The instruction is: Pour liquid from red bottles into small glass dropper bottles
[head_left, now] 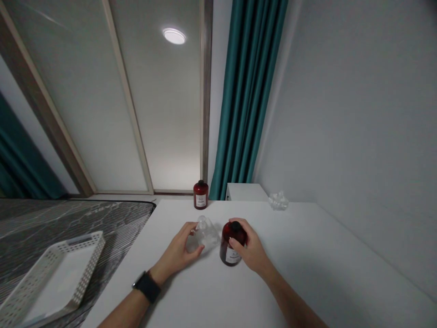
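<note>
My right hand is wrapped around a dark red-brown bottle with a black cap and a white label, tilted slightly over the white table. Beside it, my left hand curls its thumb and fingers around a clear, see-through object with a rounded knob-like end; its exact kind is hard to make out. The clear object lies close to the bottle's left side. A matching red-brown bottle stands upright at the table's far edge. On my left wrist sits a black watch.
The white table reaches to the wall on the right. A crumpled-looking clear item lies at its far right. Lower left, a white perforated basket is beside the table. A white cabinet and a teal curtain stand behind.
</note>
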